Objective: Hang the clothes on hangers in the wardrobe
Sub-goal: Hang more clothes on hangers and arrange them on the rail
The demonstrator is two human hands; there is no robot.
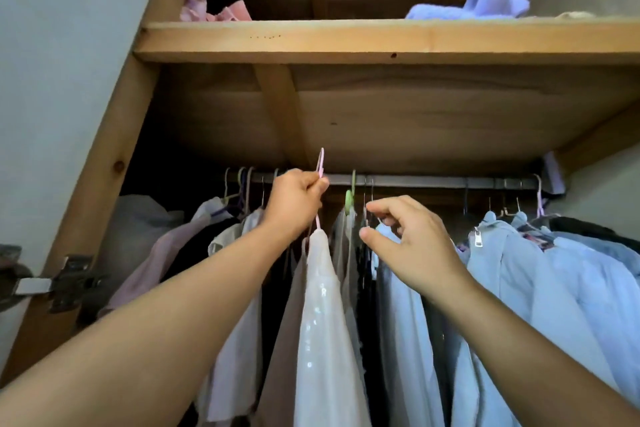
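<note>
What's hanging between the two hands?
In the head view, a green hanger on the rail hangs between the left hand and right hand.

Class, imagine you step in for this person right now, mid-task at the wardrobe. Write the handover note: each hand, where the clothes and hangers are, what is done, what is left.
Left hand: pinches the pink hanger just below its hook, which stands above the rail, not hooked on.
Right hand: open, holds nothing, fingers spread by the neighbouring hangers, apparently keeping a gap.
Sequinned white garment: already on the pink hanger, hanging below the left hand.
Done: many clothes hang along the rail on both sides.
Left: lower the hook onto the rail in the gap beside the green hanger, then let go. Folded items lie on the upper shelf.
</note>
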